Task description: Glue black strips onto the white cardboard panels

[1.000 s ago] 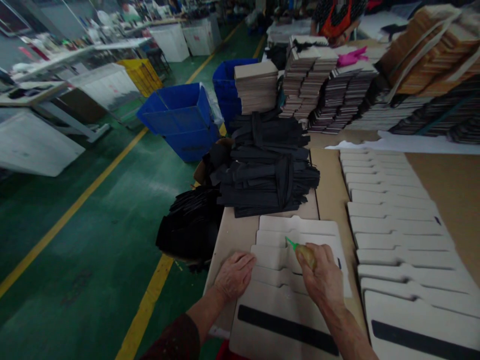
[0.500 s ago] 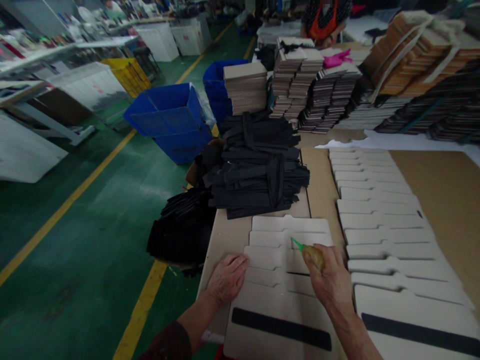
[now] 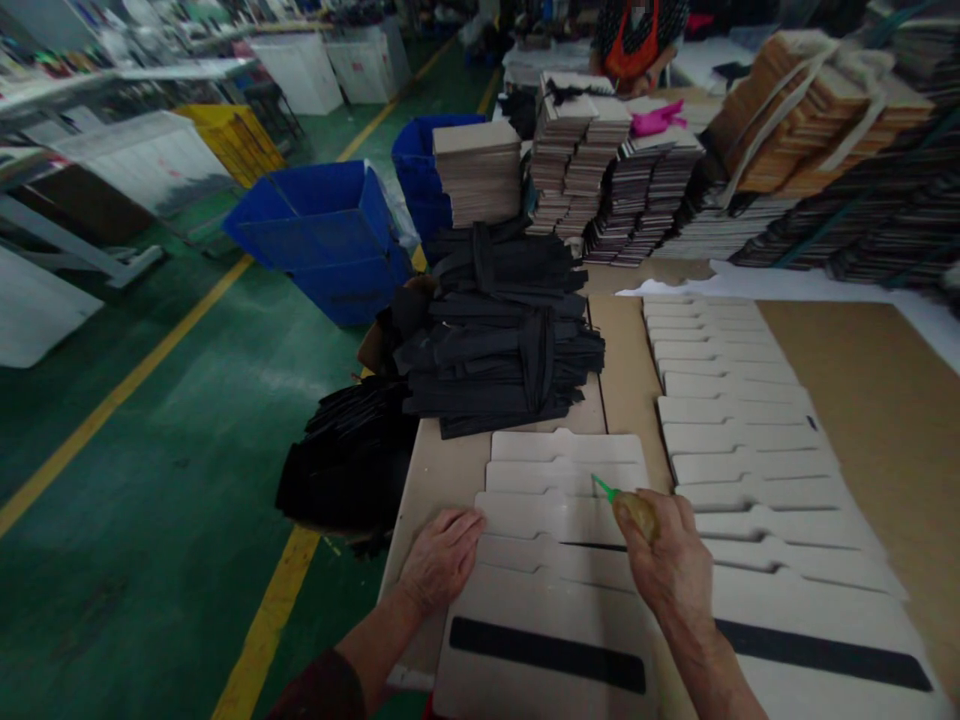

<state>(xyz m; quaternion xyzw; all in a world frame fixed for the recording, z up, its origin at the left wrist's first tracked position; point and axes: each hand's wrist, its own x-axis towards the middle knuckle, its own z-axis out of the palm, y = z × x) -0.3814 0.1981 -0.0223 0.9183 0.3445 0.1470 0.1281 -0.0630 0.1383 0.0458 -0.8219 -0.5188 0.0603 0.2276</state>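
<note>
My right hand (image 3: 671, 555) is wrapped round a small yellowish squeeze bottle (image 3: 636, 516) with a thin green nozzle. The nozzle tip is over the overlapping light grey boards (image 3: 517, 512), near the right half of an upper one. At their left edge, my left hand (image 3: 444, 558) lies flat with fingers stretched out, touching the boards. A black strip (image 3: 547, 655) runs across the nearest board. Whether any fluid lies on the boards is too fine to tell.
A second overlapping row of boards (image 3: 742, 440) lies to the right. Bundles of black strips (image 3: 502, 350) lie beyond my boards. Stacked boards (image 3: 480, 175) stand at the back, blue bins (image 3: 322, 240) on the floor at left. A person in an orange apron (image 3: 634, 50) is across the table.
My right hand has moved the bottle a little to the right along the boards. My left hand stays at the left edge. The whole view has shifted slightly.
</note>
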